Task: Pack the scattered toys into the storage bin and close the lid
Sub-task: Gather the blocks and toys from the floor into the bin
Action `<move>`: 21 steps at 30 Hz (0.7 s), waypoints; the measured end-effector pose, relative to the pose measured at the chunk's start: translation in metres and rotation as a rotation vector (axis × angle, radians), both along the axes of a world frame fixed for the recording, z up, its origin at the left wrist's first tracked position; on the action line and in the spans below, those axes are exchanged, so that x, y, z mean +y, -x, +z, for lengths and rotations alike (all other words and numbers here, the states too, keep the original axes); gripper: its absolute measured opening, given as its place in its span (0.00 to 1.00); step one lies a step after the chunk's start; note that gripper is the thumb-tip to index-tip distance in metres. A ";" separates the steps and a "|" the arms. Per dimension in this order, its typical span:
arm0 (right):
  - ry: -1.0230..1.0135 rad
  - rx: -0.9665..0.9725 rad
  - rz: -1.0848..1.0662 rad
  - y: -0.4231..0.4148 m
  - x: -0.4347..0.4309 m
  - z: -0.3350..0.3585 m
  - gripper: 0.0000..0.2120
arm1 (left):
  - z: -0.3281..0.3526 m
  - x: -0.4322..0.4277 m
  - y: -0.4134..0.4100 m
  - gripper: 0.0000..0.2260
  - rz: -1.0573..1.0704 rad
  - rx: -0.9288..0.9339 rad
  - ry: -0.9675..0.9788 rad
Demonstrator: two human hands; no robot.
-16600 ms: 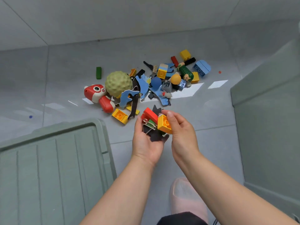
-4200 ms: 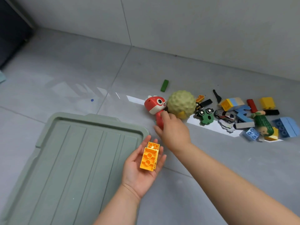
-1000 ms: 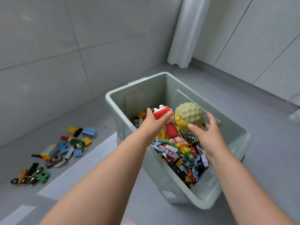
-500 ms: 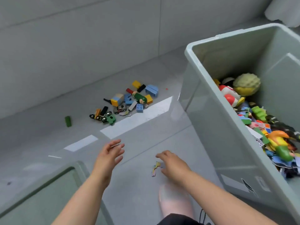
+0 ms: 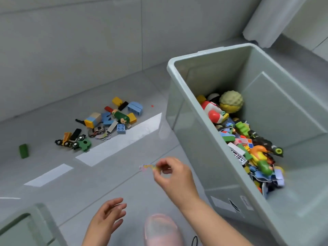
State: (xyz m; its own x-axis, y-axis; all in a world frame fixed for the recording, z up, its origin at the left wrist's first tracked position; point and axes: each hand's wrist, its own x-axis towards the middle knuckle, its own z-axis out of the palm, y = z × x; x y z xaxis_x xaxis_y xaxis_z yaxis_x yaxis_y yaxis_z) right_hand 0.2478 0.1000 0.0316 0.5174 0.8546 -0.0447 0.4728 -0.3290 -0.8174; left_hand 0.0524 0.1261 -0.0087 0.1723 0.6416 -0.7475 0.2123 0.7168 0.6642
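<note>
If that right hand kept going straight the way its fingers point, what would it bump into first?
Probably the toy pile, around the blue studded brick; the right hand, pinching a small flat piece, has only floor before it. Its height is unclear.

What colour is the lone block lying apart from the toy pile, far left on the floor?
Dark green; the lone block shows clearly in the head view.

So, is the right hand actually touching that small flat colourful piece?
Touching. The head view shows the right hand pinching one end of the small flat piece between thumb and fingertips.
</note>
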 end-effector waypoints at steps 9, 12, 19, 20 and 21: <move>-0.139 -0.071 -0.559 -0.137 -0.073 0.131 0.22 | 0.006 -0.022 -0.048 0.09 0.020 -0.107 0.064; -0.136 -0.140 -0.554 -0.120 -0.078 0.126 0.23 | 0.009 -0.020 -0.053 0.09 0.047 -0.146 0.054; -0.175 -0.351 -0.061 -0.037 -0.030 0.080 0.19 | 0.005 -0.010 -0.018 0.11 0.188 -0.146 0.026; -0.118 -0.307 0.056 -0.022 -0.013 0.068 0.21 | 0.002 -0.006 -0.009 0.11 0.224 -0.137 0.033; -0.034 -0.252 0.172 -0.009 0.006 0.053 0.23 | -0.002 -0.001 0.000 0.10 0.256 -0.129 0.036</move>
State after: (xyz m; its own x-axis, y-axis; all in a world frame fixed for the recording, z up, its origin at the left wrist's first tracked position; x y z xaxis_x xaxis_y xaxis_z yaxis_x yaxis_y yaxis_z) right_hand 0.2565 0.1061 0.0845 0.3564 0.9293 0.0968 0.7082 -0.2011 -0.6768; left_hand 0.0520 0.1248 -0.0108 0.1037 0.6496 -0.7531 -0.0631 0.7600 0.6469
